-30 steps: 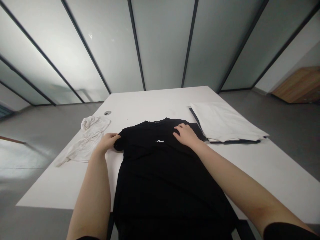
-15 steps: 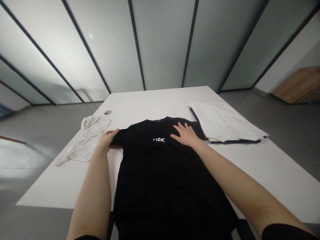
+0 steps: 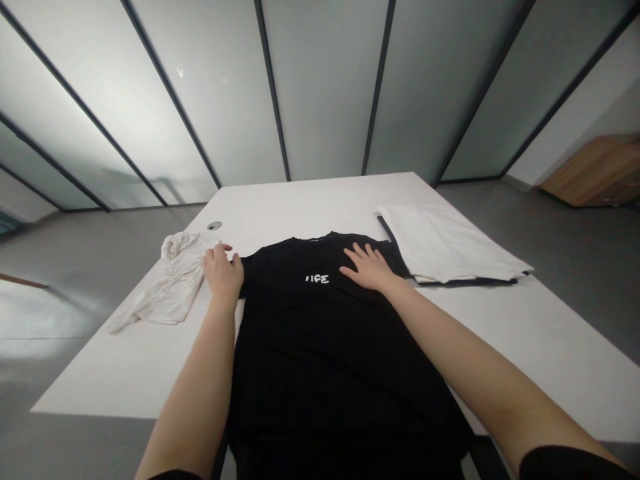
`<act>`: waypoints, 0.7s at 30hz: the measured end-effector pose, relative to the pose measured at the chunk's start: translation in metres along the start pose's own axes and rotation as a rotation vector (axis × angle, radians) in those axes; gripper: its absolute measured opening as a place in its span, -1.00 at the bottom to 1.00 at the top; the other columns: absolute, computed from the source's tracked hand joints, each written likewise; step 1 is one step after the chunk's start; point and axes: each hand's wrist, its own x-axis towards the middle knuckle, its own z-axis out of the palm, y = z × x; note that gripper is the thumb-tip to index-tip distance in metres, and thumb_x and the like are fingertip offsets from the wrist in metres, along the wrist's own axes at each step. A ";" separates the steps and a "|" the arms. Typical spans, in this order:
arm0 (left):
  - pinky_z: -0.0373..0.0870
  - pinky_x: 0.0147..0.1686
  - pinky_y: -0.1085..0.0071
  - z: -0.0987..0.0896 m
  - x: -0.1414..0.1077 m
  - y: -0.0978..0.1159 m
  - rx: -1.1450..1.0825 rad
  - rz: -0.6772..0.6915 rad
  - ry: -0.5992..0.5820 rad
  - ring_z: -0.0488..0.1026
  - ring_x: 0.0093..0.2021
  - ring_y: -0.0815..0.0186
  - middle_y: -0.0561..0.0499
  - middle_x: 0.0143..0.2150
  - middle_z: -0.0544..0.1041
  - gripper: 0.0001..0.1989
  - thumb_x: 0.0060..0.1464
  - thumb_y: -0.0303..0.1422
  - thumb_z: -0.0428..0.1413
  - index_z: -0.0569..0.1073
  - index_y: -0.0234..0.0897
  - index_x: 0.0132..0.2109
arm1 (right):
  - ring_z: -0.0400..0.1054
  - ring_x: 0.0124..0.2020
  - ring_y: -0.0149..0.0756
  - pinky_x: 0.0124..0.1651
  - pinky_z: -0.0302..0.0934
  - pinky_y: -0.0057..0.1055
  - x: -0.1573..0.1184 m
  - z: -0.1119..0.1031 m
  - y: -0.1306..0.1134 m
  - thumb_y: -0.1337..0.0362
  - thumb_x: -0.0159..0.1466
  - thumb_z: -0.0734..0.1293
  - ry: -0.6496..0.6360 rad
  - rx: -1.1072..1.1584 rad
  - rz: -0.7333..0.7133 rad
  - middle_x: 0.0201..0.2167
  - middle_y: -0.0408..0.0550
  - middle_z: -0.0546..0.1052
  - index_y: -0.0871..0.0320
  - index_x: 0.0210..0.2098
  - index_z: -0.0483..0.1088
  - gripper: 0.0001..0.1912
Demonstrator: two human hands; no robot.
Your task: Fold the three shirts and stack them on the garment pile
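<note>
One printed shirt, one table

Matt cloth T-shirt, wrinkled cloth garment, smooth tabletop, frosted glassy panels, wood-grained furniture

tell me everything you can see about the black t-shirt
The black t-shirt looks like soft, thin knit, with short sleeves and small white lettering on the chest. It lies spread on the white table, mostly flat with slight wrinkles, collar pointing away from the person and lower part reaching past the near edge. The right hand rests spread on its upper chest; the left hand is at the left sleeve, partly hiding it. The right sleeve lies beside folded white cloth.
</note>
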 end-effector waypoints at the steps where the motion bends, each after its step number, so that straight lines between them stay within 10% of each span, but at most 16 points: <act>1: 0.30 0.26 -0.10 0.004 -0.004 0.013 -0.022 0.075 -0.072 0.47 0.13 -0.18 -0.28 -0.03 0.54 -0.80 0.25 -0.30 0.10 0.49 -0.21 -0.02 | -0.28 0.64 0.31 0.59 -0.31 0.24 0.001 -0.002 -0.001 -0.30 0.49 0.08 -0.012 0.000 0.004 0.67 0.06 -0.12 -0.01 0.63 -0.01 -0.12; 7: 0.23 0.29 -0.30 0.049 -0.033 0.064 0.044 0.200 -0.602 0.42 0.27 -0.35 -0.41 0.21 0.53 -0.54 0.31 0.02 0.10 0.56 -0.21 0.11 | -0.24 0.63 0.35 0.56 -0.24 0.28 0.022 -0.020 -0.008 -0.17 0.50 0.12 -0.108 0.026 0.047 0.67 0.07 -0.13 0.03 0.61 0.05 -0.19; 14: -0.15 0.30 -0.67 0.094 -0.008 0.078 0.057 0.042 -0.647 0.11 0.50 -0.49 -0.37 0.50 0.32 -0.46 0.29 0.05 0.08 0.54 -0.07 0.27 | -0.25 0.61 0.44 0.54 -0.32 0.36 0.073 -0.021 -0.034 -0.18 0.51 0.10 -0.049 -0.026 0.256 0.65 0.21 -0.07 0.12 0.59 0.13 -0.19; 21: -0.26 0.43 -0.52 0.110 -0.009 0.085 0.044 0.093 -0.531 -0.01 0.59 -0.38 -0.35 0.58 0.20 -0.41 0.35 -0.08 0.01 0.46 -0.20 0.40 | -0.22 0.62 0.35 0.53 -0.19 0.30 0.078 -0.004 -0.047 -0.06 0.54 0.05 0.159 0.066 0.315 0.64 0.19 -0.02 0.10 0.60 0.09 -0.25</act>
